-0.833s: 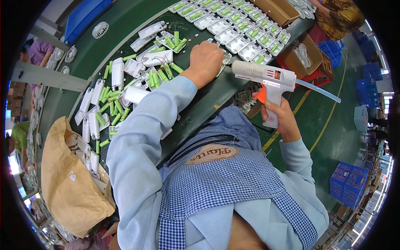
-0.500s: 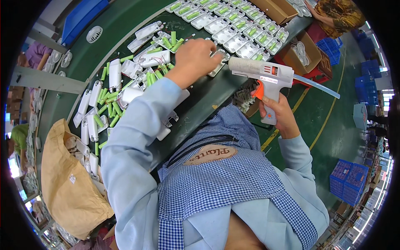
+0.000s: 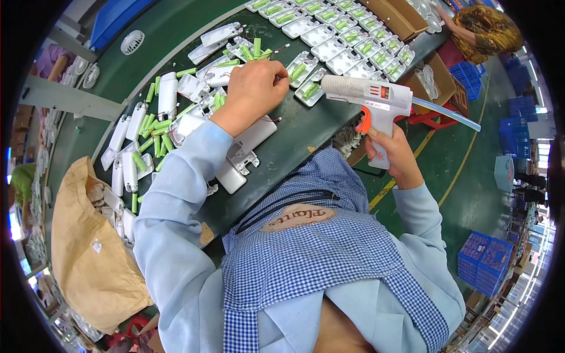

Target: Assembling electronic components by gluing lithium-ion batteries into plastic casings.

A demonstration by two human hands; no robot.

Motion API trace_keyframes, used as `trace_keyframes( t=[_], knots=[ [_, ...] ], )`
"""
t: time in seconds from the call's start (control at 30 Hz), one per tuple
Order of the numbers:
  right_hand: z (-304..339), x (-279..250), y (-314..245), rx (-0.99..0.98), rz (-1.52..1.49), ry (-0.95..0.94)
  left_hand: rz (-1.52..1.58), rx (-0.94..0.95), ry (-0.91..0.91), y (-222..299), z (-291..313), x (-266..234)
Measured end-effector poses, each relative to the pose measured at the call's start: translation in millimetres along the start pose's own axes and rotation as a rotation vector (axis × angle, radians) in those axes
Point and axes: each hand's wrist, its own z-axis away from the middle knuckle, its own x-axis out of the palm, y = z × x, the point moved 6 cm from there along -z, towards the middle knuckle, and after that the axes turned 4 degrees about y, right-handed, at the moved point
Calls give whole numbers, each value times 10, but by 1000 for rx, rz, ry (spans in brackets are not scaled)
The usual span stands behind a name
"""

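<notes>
My right hand grips the handle of a white hot glue gun with an orange trigger. Its nozzle end points left, and a translucent glue stick sticks out of the back. My left hand is over the table with its fingers curled together; whether anything is between them is hidden. Around it lie loose green battery cells with wires and white plastic housings. Just right of my left hand, two white housings hold green cells: one farther off, the other nearer, beside the gun's front end.
Rows of white housings, many with green cells, cover the table's far side. A brown sack of white parts stands at left. Cardboard boxes are at far right, where another person works. Blue crates stand on the floor.
My left hand has moved left and slightly down from the housings near the gun toward the loose pile. The glue gun has shifted slightly up; two housings with cells now show uncovered.
</notes>
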Motion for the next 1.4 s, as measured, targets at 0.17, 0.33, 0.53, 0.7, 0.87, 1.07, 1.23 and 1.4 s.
trace_keyframes(
  t=[0.17,0.33,0.53,0.7,0.87,1.07,1.23,1.4],
  knots=[
    [33,-47,51,53,-3,-35,24,-9,-9,-53,71,20],
    [66,-102,82,60,-29,-14,3,-2,-64,-89,116,61],
    [65,-130,84,42,-27,-10,22,328,-122,63,110,222],
    [97,-46,19,-6,-22,-21,-93,472,-144,99,50,390],
    [135,-31,54,-12,-82,-13,-78,510,-212,113,9,518],
    [88,-42,126,-16,-121,-48,-57,483,-233,55,-37,546],
    [45,-112,228,13,-142,-101,-49,529,-273,80,-109,515],
    [119,-184,212,-54,-504,-106,57,474,-258,208,-131,196]
  ],
)
